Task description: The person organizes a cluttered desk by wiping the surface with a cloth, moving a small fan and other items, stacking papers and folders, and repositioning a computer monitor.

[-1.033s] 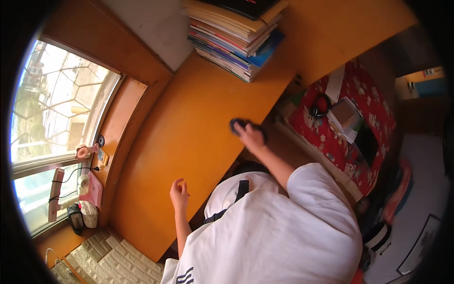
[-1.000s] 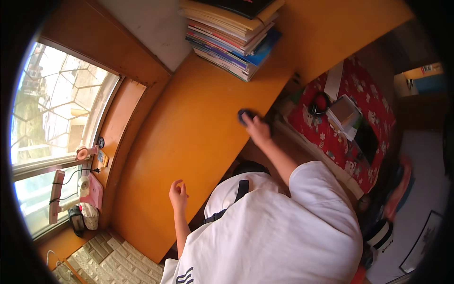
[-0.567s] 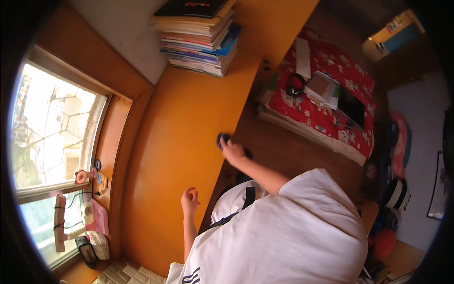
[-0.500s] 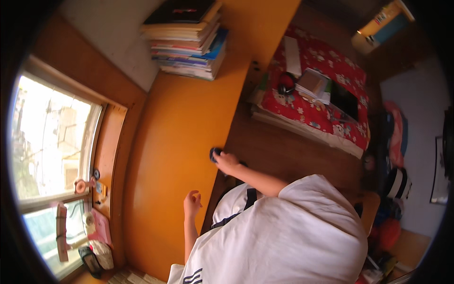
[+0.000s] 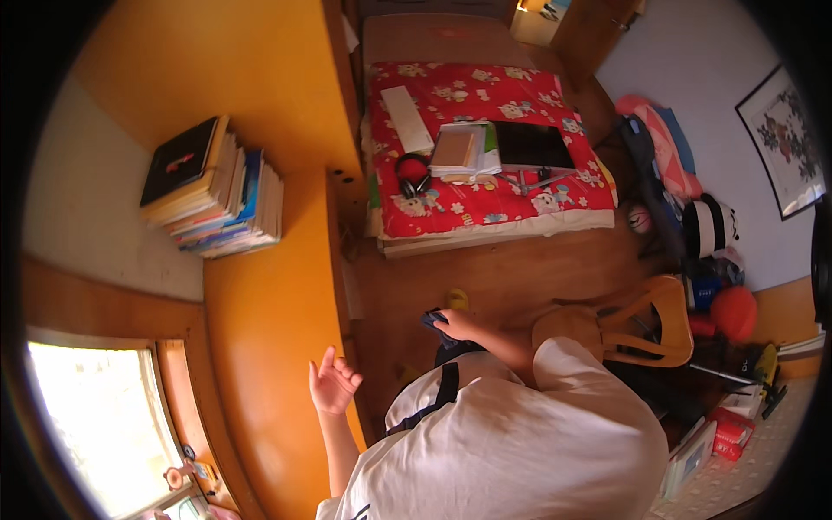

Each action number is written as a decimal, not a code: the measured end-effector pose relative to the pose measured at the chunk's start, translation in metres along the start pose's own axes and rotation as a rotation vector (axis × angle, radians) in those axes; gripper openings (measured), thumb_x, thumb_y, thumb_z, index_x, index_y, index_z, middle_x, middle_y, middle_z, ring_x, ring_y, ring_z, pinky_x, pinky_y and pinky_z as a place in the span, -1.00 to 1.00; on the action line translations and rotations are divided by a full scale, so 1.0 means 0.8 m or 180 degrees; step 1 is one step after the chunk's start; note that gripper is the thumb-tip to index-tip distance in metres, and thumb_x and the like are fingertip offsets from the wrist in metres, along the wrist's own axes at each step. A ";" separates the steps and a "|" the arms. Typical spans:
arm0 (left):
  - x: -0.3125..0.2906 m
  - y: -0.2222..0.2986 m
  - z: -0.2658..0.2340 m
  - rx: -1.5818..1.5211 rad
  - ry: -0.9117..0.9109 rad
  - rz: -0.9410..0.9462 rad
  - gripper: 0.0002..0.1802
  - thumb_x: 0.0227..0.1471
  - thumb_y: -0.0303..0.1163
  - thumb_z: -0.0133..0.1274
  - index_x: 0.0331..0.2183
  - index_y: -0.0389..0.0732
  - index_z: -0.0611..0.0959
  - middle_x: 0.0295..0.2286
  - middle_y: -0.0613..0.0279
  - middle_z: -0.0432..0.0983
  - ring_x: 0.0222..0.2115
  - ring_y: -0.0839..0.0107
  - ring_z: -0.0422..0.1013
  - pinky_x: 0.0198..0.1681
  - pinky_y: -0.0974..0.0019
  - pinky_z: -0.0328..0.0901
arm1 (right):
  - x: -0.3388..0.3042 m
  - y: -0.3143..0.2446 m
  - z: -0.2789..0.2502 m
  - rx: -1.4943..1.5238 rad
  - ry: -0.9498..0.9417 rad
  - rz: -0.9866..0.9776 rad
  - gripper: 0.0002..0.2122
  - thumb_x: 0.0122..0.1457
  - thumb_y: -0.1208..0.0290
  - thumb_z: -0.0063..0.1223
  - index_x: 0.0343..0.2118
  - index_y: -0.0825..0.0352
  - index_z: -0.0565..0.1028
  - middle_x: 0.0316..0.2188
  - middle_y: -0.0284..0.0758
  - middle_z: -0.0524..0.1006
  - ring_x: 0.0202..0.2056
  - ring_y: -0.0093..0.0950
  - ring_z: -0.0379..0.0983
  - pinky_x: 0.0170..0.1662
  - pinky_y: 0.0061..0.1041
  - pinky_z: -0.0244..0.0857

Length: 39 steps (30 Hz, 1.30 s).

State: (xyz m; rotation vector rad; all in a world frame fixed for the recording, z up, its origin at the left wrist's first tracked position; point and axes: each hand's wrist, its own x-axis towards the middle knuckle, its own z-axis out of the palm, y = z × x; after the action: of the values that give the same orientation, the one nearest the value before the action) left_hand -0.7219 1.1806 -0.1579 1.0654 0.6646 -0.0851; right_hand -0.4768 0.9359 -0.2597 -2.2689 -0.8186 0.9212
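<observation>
My right hand (image 5: 454, 324) is closed around a dark blue, bunched-up cloth (image 5: 433, 320), held over the floor beyond my lap. Palm up, my left hand (image 5: 334, 382) is empty with its fingers apart, near the edge of the orange-yellow desk (image 5: 269, 347). A tall stack of books (image 5: 227, 208) topped by a black cover stands on the far part of the desk.
Ahead is a bed with a red patterned cover (image 5: 485, 204), holding headphones (image 5: 413, 176), notebooks (image 5: 458, 149), a black screen (image 5: 533, 146) and a long white box (image 5: 406, 120). A wooden chair (image 5: 646, 325) stands right; a yellow slipper (image 5: 458, 300) lies on the floor.
My view has swung right toward the bed and chair. The cloth in my right hand has gone from the desk edge to above the floor. My left hand has turned palm up, fingers spread.
</observation>
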 end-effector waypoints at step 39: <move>1.093 0.044 0.268 0.3804 0.0594 -0.0431 -0.38 -0.12 -0.09 0.05 -0.06 -0.30 0.41 -0.05 -0.27 0.31 -0.01 -0.11 0.26 0.01 0.03 0.22 | 0.356 0.366 -0.453 0.4796 0.2243 0.2165 -0.73 0.06 0.25 0.16 -0.25 0.31 0.46 -0.50 -0.37 0.51 -0.53 -0.53 0.44 -0.45 -0.56 0.33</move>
State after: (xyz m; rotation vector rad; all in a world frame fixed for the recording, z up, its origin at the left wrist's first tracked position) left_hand 0.0933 1.2348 -0.5383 2.1883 0.8666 -0.5556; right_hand 0.0542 0.8495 -0.3525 -1.1951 0.8185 0.5223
